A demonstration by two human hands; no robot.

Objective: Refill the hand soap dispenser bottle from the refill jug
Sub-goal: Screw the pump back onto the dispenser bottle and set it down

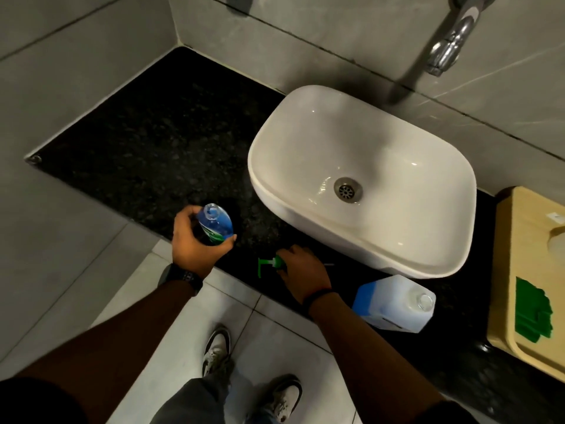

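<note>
The soap dispenser bottle (pixel 215 224) is clear with blue liquid and a green label. Its neck is uncovered, and it stands near the front edge of the black counter (pixel 146 133). My left hand (pixel 195 240) is wrapped around its body. The green pump head (pixel 269 264) lies on its side on the counter to the right, and the fingers of my right hand (pixel 301 267) rest on its collar. The refill jug (pixel 394 302), white with a blue label and an uncapped mouth, stands at the counter's front edge, right of my right wrist.
A white basin (pixel 360 264) sits on the counter behind my right hand, under a chrome tap (pixel 449 47). A tan tray-like object (pixel 504 270) with green pieces lies at the far right. Grey wall tiles enclose the counter on the left and back.
</note>
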